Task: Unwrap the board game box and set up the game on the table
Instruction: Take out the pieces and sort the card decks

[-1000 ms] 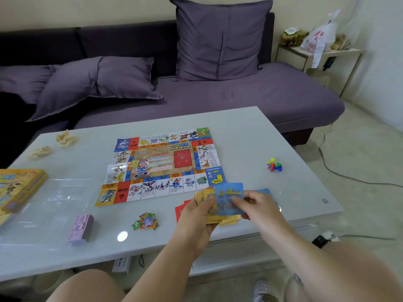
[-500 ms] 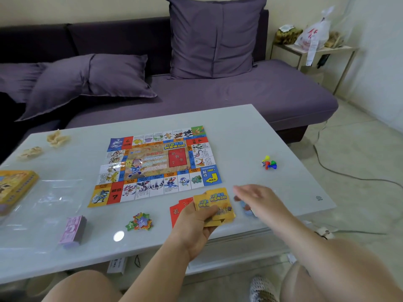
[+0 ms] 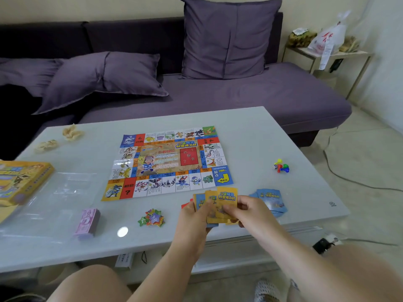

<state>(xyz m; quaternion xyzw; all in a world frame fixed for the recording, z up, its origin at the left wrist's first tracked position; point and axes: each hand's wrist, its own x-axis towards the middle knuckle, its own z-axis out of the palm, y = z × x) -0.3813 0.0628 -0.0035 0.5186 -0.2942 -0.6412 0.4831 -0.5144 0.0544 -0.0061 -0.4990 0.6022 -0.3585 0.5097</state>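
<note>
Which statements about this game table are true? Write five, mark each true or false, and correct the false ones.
1. The game board lies unfolded on the table. True.
2. The left hand and right hand both hold the fanned cards. True.
3. The blue cards are stacked on the board. False: they lie on the table, beside the right hand.
4. The pawns stand on the board. False: they are clustered on the table, right of it.
5. The play money lies left of the star tokens. True.
</note>
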